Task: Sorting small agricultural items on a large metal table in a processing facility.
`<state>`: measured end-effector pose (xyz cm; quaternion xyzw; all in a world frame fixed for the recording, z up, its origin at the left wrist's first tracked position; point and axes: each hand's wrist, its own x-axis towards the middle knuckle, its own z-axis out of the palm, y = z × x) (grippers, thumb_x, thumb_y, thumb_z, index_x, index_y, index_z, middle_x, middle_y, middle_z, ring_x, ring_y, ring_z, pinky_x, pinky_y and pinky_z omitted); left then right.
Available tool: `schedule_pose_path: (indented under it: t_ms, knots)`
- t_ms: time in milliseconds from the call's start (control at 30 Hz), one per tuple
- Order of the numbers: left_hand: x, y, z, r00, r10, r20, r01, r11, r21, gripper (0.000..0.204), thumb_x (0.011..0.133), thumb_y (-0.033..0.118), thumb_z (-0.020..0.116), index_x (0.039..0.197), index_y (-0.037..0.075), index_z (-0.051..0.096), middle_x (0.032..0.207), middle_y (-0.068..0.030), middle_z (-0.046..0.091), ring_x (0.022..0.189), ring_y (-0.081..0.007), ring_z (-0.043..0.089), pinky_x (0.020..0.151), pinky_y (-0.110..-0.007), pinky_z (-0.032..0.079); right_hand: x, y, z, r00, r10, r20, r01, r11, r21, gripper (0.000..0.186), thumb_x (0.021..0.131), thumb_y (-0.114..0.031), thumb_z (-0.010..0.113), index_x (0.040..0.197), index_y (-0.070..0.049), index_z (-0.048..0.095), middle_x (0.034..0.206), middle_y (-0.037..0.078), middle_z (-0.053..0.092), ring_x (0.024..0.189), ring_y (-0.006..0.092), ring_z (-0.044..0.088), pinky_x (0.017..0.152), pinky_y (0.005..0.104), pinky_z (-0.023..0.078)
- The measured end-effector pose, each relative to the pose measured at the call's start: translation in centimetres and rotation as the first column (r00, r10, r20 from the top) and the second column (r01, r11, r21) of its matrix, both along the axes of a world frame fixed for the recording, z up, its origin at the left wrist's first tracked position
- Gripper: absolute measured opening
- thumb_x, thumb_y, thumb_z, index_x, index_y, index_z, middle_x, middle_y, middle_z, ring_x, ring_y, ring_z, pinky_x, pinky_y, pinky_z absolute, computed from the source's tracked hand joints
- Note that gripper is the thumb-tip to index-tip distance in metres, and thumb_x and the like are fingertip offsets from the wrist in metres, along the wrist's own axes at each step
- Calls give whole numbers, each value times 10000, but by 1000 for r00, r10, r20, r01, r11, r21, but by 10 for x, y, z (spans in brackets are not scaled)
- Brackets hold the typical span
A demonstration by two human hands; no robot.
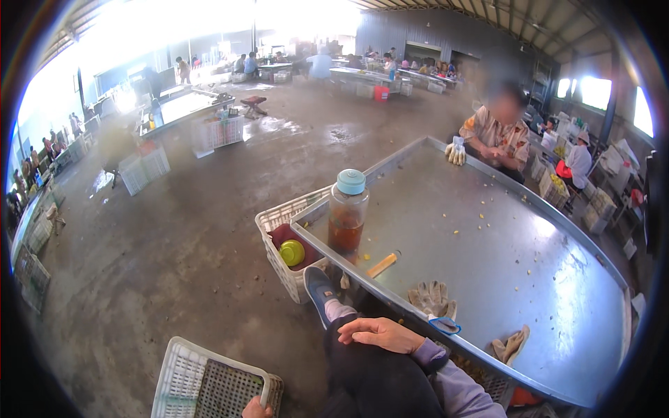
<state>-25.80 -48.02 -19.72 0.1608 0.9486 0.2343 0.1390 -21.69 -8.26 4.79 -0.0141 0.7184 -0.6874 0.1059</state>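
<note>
At the lower edge my left hand (258,407) is closed over the rim of a white plastic crate (182,376); most of that hand is cut off. My right hand (383,334) lies across my raised leg in dark trousers, fingers stretched out and nothing held. Just beyond it, a work glove (433,299) with a blue cuff lies on the rim of a metal table (481,258). Another glove (512,345) rests further right along the same edge. A tool with a wooden handle (385,265) and a teal-lidded bottle of brown liquid (346,223) are near the table's left corner.
A white crate (279,209) with a yellow-green container (291,252) stands beside the table. Across the table sits a person (502,132) with hands together, near pale gloves (456,152). Small yellow bits dot the tabletop. Further tables, crates and people fill the hall.
</note>
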Motion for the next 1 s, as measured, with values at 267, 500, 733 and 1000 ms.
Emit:
schedule_pose_path:
  t_ms: [267, 500, 733, 1000]
  knots:
    - [-1, 5, 7, 1000, 17, 17, -17, 999, 35, 200, 786, 237, 543, 888, 65, 536, 753, -193, 602, 723, -390, 584, 629, -463, 468, -4, -5, 3, 1000, -11, -4, 11, 999, 34, 318, 947, -166, 461, 1207, 5, 528, 1121, 86, 603, 1059, 143, 556, 966, 272, 395]
    - [-1, 2, 5, 1000, -8, -4, 8, 999, 34, 216, 786, 252, 555, 890, 64, 535, 786, -193, 609, 729, -391, 588, 631, -469, 470, -6, -9, 4, 1000, -8, 8, 7, 1000, 24, 326, 945, -163, 463, 1214, 10, 522, 1128, 96, 601, 1068, 145, 554, 966, 275, 396]
    - [3, 6, 18, 1000, 9, 24, -10, 998, 58, 251, 794, 257, 548, 928, 45, 548, 800, -198, 612, 766, -388, 590, 664, -470, 472, -8, -11, 5, 1000, -9, 28, 8, 1000, 18, 306, 941, -122, 475, 1213, 7, 529, 1128, 82, 600, 1079, 148, 544, 979, 284, 386]
    - [-10, 19, 30, 953, 84, 292, -56, 993, -103, 432, 773, 331, 595, 1096, 45, 566, 1057, -183, 615, 1023, -336, 573, 874, -419, 450, -3, -7, 11, 999, -20, 36, 19, 999, 45, 309, 934, -123, 462, 1206, 9, 529, 1110, 97, 609, 1058, 161, 561, 965, 286, 401]
